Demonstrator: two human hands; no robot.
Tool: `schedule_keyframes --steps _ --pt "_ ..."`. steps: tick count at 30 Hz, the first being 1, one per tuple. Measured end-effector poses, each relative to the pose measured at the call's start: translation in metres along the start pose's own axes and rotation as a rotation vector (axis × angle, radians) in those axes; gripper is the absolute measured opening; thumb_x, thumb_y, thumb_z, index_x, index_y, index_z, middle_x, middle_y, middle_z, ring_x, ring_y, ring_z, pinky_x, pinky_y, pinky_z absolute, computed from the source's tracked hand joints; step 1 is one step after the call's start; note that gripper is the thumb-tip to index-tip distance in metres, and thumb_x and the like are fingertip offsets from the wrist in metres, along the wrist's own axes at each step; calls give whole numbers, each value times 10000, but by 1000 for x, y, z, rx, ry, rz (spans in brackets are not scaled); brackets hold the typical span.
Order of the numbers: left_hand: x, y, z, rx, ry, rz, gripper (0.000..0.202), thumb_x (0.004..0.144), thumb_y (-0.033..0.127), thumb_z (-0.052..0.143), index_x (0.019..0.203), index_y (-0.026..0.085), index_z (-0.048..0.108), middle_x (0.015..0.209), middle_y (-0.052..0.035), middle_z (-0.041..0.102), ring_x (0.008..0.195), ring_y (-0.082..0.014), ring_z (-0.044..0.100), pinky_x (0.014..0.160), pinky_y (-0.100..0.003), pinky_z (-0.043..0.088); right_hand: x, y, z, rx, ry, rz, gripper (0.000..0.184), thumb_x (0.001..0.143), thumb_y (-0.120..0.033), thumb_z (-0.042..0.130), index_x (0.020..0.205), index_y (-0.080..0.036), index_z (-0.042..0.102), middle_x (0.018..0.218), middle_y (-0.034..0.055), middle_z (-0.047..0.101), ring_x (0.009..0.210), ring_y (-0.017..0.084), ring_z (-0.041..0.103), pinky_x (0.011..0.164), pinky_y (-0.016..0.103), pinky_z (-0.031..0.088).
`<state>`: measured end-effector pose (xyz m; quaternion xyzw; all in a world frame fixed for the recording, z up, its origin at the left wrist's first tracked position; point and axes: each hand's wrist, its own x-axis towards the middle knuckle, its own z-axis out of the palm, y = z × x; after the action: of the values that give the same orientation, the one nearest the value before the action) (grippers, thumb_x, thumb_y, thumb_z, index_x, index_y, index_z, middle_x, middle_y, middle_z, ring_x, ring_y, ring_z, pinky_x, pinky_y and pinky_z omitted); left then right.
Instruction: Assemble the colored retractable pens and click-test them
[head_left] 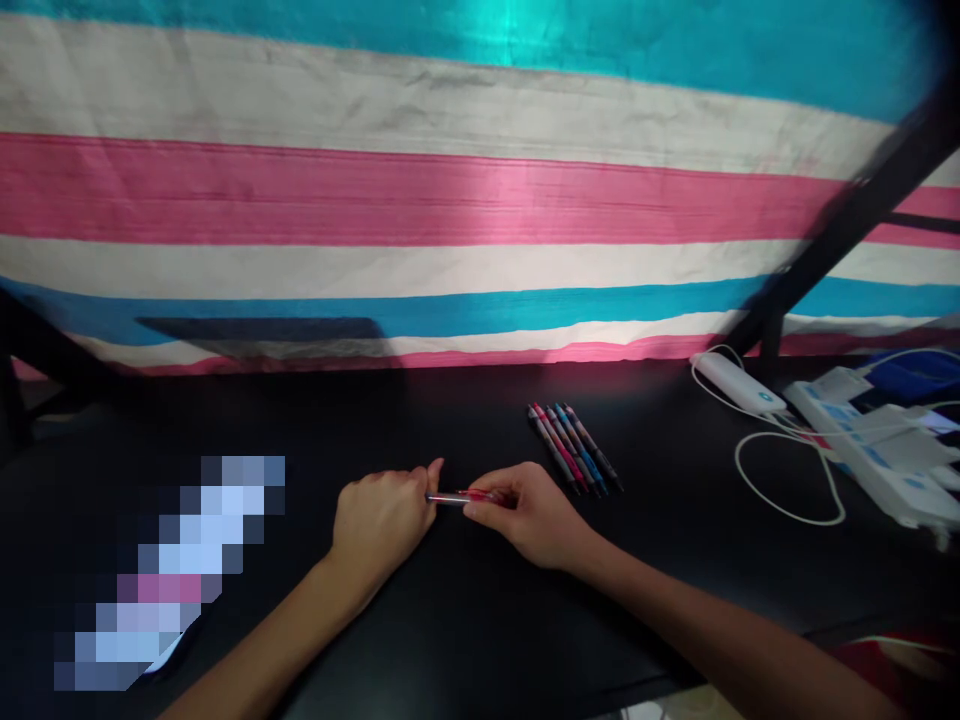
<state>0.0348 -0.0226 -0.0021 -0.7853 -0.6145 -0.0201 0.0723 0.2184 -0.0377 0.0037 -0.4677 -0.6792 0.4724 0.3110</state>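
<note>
Head view. Both bare hands rest on a matte black tabletop (465, 620), meeting near its centre. Between them lies a slim pen with a clear, reddish barrel and a silver metal end (459, 497), held level and just above or on the surface. The left hand (381, 522) is curled into a loose fist, its thumb and forefinger closed on the silver end of the pen. The right hand (534, 518) pinches the reddish end between thumb and fingertips, the other fingers folded beneath. The pen thus spans the small gap between the two hands, gripped at both ends.

Just beyond the right hand, a row of five or so similar pens with pink, blue and dark barrels (574, 446) lies side by side on the tabletop, touching one another and angled toward the far left. Well apart, at the right edge, a white oblong power bank (737, 383) sits with a looping white cable (787, 470) beside a white multi-socket power strip (874, 445). A pixelated patch (176, 570) covers something at the lower left. Behind the tabletop hangs a striped cloth in pink, cream and turquoise bands (420, 190), crossed at right by a dark slanted bar (847, 225).
</note>
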Motion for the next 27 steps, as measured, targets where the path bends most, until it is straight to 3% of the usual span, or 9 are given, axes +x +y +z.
schedule_keyframes --steps 4,8,12,16,20,24,27 --pt "2 -1 -5 -26 -12 20 508 921 431 320 734 176 718 642 -131 703 611 -298 678 508 -277 373 4 2 -8 -271 34 -227 186 836 -297 607 749 -164 705 575 -31 508 540 100 419 540 240 298" --pt "2 -3 -7 -87 -42 33 460 912 419 336 753 201 709 660 -115 703 590 -284 666 499 -271 346 6 11 -13 -479 116 -447 230 891 -312 552 1004 -198 716 736 43 614 676 151 504 650 274 378" --pt "1 -9 -3 -175 -23 40 382 908 413 359 751 213 643 638 -68 669 566 -240 635 492 -256 302 6 15 -12 -565 165 -557 266 918 -314 506 1073 -223 702 795 79 635 730 177 506 680 297 395" --pt "3 -18 -3 -482 77 94 198 871 398 460 880 221 546 653 4 594 573 -177 577 537 -254 352 8 13 -16 -421 246 -410 243 878 -330 571 1021 -191 710 742 57 622 664 153 534 636 277 407" --pt "7 -24 -5 -878 136 83 215 848 369 531 1000 219 508 749 15 571 655 -149 570 643 -254 431 15 14 -32 -166 323 -163 223 808 -339 644 949 -181 713 724 32 627 621 137 549 569 252 414" --pt "10 -28 -3 -1160 129 36 205 853 345 540 1007 211 562 922 -26 627 795 -162 604 709 -256 452 20 17 -44 44 213 -6 254 796 -356 641 937 -154 705 579 -12 541 491 100 475 450 219 360" --pt "11 -31 -1 -1202 144 2 211 838 357 564 975 200 594 862 -21 645 781 -169 605 701 -256 450 20 19 -45 139 107 44 277 797 -381 636 929 -148 704 550 -23 507 469 89 456 425 206 349"
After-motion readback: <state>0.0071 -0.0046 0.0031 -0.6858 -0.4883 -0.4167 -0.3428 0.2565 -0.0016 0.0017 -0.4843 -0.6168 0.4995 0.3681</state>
